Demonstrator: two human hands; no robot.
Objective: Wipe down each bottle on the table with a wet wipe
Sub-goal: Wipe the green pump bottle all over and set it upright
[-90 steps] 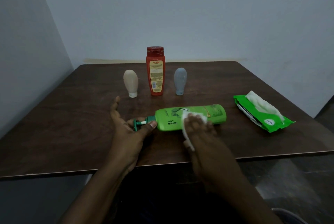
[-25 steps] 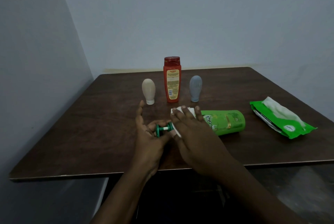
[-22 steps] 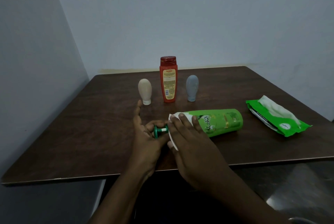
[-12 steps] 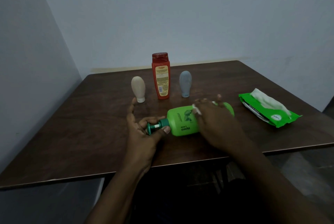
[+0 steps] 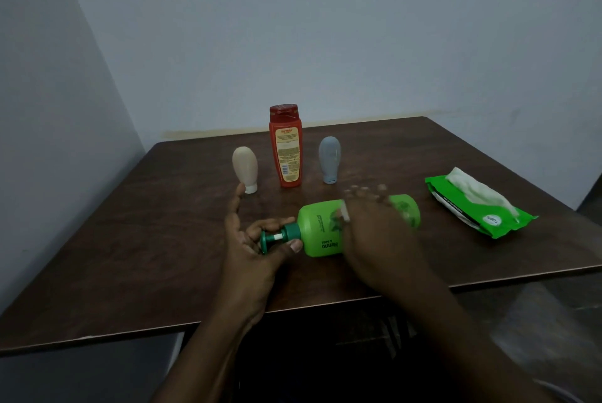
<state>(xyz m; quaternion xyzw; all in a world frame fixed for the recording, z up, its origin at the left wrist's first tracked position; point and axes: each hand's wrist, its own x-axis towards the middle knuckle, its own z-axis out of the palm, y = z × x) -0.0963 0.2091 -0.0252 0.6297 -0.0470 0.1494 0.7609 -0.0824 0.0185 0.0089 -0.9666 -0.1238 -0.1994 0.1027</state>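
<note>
One green bottle [image 5: 321,233] lies sideways at the table [image 5: 130,256] front. The left hand [image 5: 250,249] pinches its pump neck; the right hand [image 5: 374,233], fingers extended, presses the wipe [image 5: 344,214] on its body. Rotate via the neck to cover every face.

Glossy green plastic bottle [image 5: 321,230] on a dark, matt wood-grain table [image 5: 156,239].
</note>
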